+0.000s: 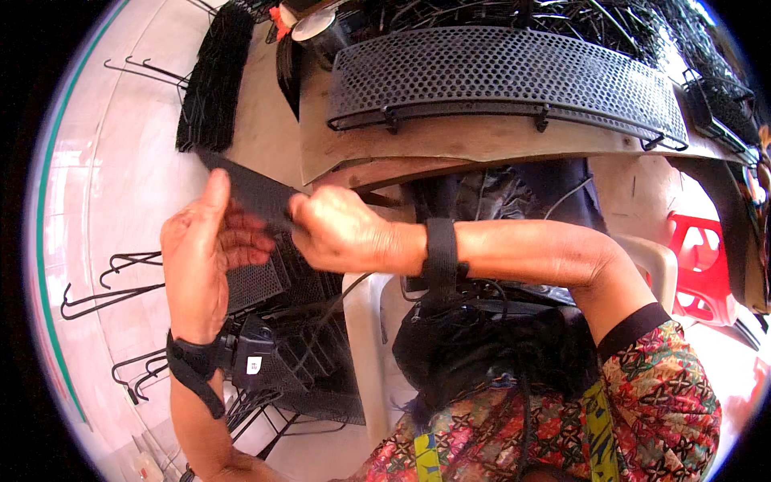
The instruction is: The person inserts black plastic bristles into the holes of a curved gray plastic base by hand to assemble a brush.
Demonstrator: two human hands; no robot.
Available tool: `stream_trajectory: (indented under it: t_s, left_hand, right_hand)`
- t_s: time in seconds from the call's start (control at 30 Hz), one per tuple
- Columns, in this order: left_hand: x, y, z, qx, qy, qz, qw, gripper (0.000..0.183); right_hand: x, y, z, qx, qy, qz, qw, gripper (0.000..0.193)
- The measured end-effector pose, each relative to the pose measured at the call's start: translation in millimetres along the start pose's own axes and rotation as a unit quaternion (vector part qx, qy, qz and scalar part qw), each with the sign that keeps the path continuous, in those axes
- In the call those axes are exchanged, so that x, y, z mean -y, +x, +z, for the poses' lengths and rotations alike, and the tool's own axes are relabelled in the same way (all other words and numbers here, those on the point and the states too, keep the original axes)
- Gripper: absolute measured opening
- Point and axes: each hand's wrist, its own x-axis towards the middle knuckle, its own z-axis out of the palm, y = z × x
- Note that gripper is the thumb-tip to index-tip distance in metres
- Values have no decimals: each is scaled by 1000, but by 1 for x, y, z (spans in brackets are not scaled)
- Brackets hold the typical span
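Observation:
A dark, flat panel [261,191] slants in the air left of the table. My right hand [341,230] is closed in a fist around its right end. My left hand [205,241] is at the panel's near side, thumb raised across its face and loosely curved fingers in shadow below the edge. Both wrists wear black straps. Below the hands, more black perforated metal pieces [257,285] are piled beside a pale plastic chair [371,353]. How firmly my left fingers press on the panel is hard to see.
On the wooden table [450,138] stands a curved perforated metal rack [506,76] with a wire rail, near a metal cup [319,34]. Stacked black wire pieces [215,76] stand at the far left. Hooked rods [120,299] jut over the pale floor. A red stool [700,261] is at right.

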Motion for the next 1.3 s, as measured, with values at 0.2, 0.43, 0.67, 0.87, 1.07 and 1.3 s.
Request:
stream_trajectory:
  t_s: [0.2,0.43,0.67,0.87,1.07,1.3]
  left_hand:
    - [62,-10,12,68,-155,-70,983,43]
    - [125,-61,80,203,-518,-235,797,65]
    - [117,-43,103,171,-769,-144,599,44]
    - [78,-36,145,241,-732,-31,636,45]
    - [32,-49,179,276,-579,42,766,43]
    - [15,-58,252,349,-470,-78,807,46]
  right_hand:
    - [-6,11,-54,-106,107,64,986,17]
    - [8,2,-141,-156,344,56,924,8]
    - [40,-69,-238,-212,110,-8,971,29]
    - [30,-121,-303,-359,487,146,783,10]
    - [-16,-214,-353,-357,549,62,754,18]
    - [-19,-291,-323,-465,568,60,676,42]
